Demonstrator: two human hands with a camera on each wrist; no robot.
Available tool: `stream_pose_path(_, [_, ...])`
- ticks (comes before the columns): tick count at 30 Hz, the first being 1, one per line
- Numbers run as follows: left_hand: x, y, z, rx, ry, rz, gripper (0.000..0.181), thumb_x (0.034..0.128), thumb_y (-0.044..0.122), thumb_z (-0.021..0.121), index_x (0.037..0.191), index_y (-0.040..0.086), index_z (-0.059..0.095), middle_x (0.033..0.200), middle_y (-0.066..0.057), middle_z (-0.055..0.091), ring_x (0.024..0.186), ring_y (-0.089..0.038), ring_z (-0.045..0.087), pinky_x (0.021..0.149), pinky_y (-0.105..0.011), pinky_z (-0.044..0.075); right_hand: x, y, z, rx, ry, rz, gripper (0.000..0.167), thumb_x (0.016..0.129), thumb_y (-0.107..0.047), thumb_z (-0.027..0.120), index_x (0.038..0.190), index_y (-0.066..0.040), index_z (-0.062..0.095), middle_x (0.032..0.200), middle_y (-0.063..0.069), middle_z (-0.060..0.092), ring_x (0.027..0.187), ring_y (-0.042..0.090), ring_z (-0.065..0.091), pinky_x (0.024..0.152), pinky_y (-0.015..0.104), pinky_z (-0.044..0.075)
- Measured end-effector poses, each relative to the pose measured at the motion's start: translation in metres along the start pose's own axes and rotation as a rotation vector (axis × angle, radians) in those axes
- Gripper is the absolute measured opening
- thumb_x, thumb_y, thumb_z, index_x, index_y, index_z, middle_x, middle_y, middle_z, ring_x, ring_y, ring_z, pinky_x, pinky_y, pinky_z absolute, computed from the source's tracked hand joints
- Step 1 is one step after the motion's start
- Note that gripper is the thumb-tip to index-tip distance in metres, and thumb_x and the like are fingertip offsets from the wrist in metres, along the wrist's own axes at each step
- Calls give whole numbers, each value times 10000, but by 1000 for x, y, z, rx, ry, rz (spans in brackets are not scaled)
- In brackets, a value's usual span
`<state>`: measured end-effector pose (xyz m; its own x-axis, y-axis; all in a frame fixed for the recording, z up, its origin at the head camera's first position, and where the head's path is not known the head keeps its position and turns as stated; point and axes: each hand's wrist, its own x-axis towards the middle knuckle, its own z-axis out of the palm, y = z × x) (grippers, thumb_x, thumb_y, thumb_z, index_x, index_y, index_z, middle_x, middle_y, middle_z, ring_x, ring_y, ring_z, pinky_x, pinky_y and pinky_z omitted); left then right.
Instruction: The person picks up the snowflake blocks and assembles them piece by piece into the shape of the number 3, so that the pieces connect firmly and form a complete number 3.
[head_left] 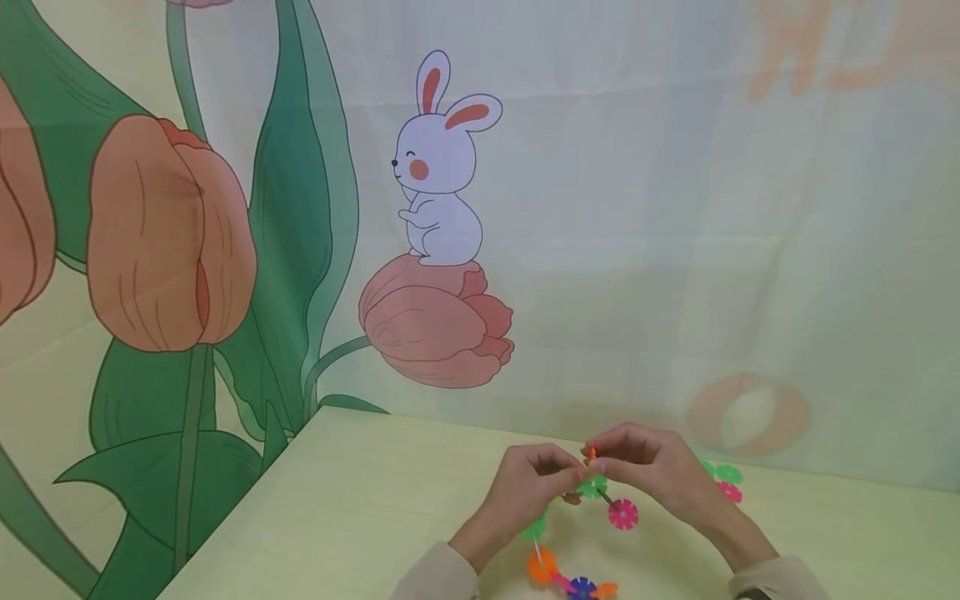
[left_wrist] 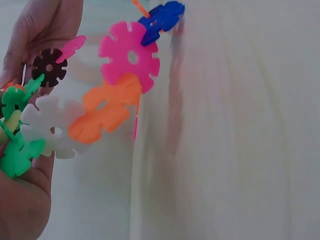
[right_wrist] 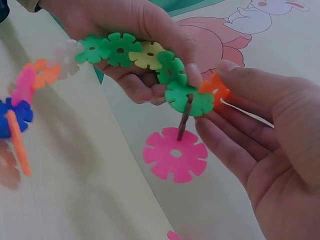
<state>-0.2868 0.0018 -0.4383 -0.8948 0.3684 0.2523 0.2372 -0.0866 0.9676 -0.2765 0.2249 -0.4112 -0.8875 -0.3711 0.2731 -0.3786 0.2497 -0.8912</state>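
Both hands are raised over the table around a chain of flower-shaped interlocking plastic discs. My left hand [head_left: 517,492] grips the chain near a yellow disc [right_wrist: 148,61] and its green neighbours. Between the thumb and fingers of my right hand [head_left: 660,471] is an orange disc [right_wrist: 215,89], touching a green disc [right_wrist: 187,102] at the chain's end. From that green disc hangs a brown disc [right_wrist: 184,119], seen edge-on, with a pink disc [right_wrist: 175,167] below it. The chain's other end droops through a white disc [left_wrist: 37,120], an orange, a pink and a blue disc [head_left: 582,588].
Behind the right wrist, a green disc [head_left: 729,474] and a pink disc [head_left: 729,492] lie on the pale table [head_left: 337,500]. A cloth backdrop [head_left: 600,250] printed with tulips and a rabbit rises directly behind the table's back edge.
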Motion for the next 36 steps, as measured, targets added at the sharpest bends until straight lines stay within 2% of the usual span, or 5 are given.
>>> stream_pose_path(6, [-1,-7,2,-52,-27,-40,112,947,52,767,957,-58,785,878,-77,777,681,-132,709,742,-345,659,-2,4,-7,-52,-19,30,269,998,-234,773,1222,-87,758,1157,88,769,1070,227,735,952,340,587])
stream_pose_path(14, [-3,-10,5,-77,-39,-67,107,939,42,781,955,-64,792,869,-95,779,669,-131,701,712,-310,653,-5,6,-31,-184,152,186,442,966,-417,794,1315,-152,740,1243,8,758,1140,209,709,916,349,576])
stream_pose_path(23, [1,-26,0,-116,6,-178,117,943,56,775,965,-59,784,883,-114,776,684,-150,717,749,-355,665,-5,27,-46,-266,297,192,433,1013,-339,755,1335,-52,716,1249,97,748,1120,293,708,865,227,578])
stream_pose_path(29, [5,-36,-4,-147,66,-222,140,937,89,796,953,-49,789,890,-127,781,669,-153,718,730,-345,664,2,40,-43,-353,309,92,302,997,-177,774,1240,0,749,1174,128,764,1070,345,706,794,226,603])
stream_pose_path(36, [3,-31,-2,-143,28,-196,122,927,68,797,945,-53,793,873,-130,778,674,-155,715,733,-339,662,19,59,-38,-422,235,46,218,957,-78,793,1143,33,767,1071,130,779,984,324,743,798,305,633])
